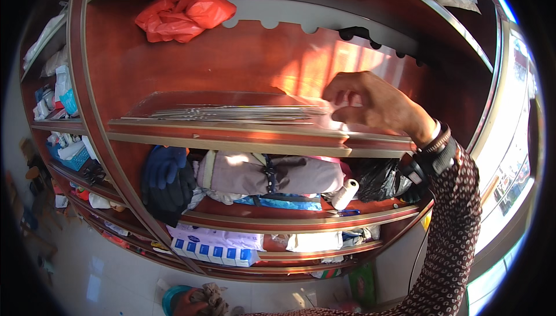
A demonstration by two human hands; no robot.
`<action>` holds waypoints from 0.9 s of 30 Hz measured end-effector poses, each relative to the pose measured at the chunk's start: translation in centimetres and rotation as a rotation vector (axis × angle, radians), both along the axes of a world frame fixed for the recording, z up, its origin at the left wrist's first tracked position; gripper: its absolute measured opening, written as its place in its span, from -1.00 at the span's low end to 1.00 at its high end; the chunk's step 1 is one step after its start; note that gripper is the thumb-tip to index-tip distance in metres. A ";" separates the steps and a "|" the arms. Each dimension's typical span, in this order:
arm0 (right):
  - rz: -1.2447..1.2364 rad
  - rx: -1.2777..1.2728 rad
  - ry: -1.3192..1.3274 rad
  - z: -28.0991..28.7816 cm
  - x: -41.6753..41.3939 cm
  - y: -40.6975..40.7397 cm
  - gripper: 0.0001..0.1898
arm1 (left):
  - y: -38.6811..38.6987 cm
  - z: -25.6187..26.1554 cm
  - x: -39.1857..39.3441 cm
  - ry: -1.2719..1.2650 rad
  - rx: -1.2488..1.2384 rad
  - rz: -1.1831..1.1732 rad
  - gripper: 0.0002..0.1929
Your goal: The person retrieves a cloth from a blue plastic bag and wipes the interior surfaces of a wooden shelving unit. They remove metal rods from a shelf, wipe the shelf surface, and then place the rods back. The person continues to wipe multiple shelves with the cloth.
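My right hand point(369, 98) hovers over a wooden shelf, its fingers curled with a gap to the thumb and nothing visible between them. Just left of its fingertips lies a bundle of thin rods point(243, 112), side by side along the shelf board point(269, 135). The rods look metallic; their exact kind is unclear. At the bottom edge, my left hand point(190, 304) grips a crumpled brown cloth point(213, 301). Behind that hand a teal basin point(170, 296) shows partly; its inside is mostly hidden.
A red plastic bag point(186, 15) rests higher up. The shelf below holds blue and black gloves point(167, 170), a rolled grey fabric bundle point(243, 170), a thread cone point(345, 194) and a black plastic bag point(378, 179). Lower down are tissue packs point(213, 251). An upright divider point(97, 112) stands left.
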State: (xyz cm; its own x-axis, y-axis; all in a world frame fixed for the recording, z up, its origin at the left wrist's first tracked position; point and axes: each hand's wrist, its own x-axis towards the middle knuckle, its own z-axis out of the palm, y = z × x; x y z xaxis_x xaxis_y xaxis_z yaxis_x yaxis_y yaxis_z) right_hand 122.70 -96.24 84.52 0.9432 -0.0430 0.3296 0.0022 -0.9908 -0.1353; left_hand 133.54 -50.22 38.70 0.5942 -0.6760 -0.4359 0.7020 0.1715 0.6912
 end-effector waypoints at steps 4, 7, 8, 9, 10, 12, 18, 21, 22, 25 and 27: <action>0.095 -0.087 0.176 0.6 11.7 2.8 -0.39 | 1.6 -0.5 2.5 0.090 0.084 0.067 -0.85; 0.085 -0.109 0.388 0.6 18.2 3.7 -0.13 | 2.7 -0.4 5.3 0.229 -0.186 0.001 -0.83; 0.072 -0.077 0.446 0.4 19.5 3.8 -0.08 | 3.3 -0.2 6.3 0.281 -0.308 -0.036 -0.82; 0.115 -0.041 0.487 0.2 20.6 3.9 -0.03 | 3.9 0.1 7.2 0.334 -0.427 -0.073 -0.81; 0.165 -0.059 0.546 -0.2 22.2 4.3 0.02 | 4.4 0.5 8.0 0.387 -0.544 -0.111 -0.80; 0.212 -0.060 0.578 -0.7 23.7 4.6 0.01 | 5.3 1.1 9.4 0.419 -0.647 -0.124 -0.83; 0.202 -0.093 0.619 -1.2 25.1 4.9 -0.08 | 5.8 0.9 11.4 0.318 -0.535 0.020 -0.87; 0.193 0.076 0.636 -0.6 24.5 5.0 -0.07 | 5.0 0.7 12.1 0.373 -0.415 0.097 -0.85; 0.142 0.128 0.625 -0.2 24.3 5.2 -0.10 | 4.7 0.9 12.2 0.443 -0.378 0.127 -0.88; 0.064 0.064 0.392 0.6 24.6 7.1 -0.16 | 3.9 2.2 11.8 0.656 -0.281 0.240 -0.95; 0.233 0.012 0.293 1.0 25.8 9.2 -0.36 | 3.6 3.4 11.1 0.132 -0.005 0.116 -0.92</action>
State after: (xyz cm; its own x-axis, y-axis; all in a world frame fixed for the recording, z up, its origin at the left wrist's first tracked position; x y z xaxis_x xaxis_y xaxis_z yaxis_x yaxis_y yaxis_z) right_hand 148.48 -87.02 85.54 0.9824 0.1814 0.0446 0.1864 -0.9668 -0.1750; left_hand 144.64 -46.60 42.07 0.6063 -0.6086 -0.5118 0.7618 0.2598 0.5935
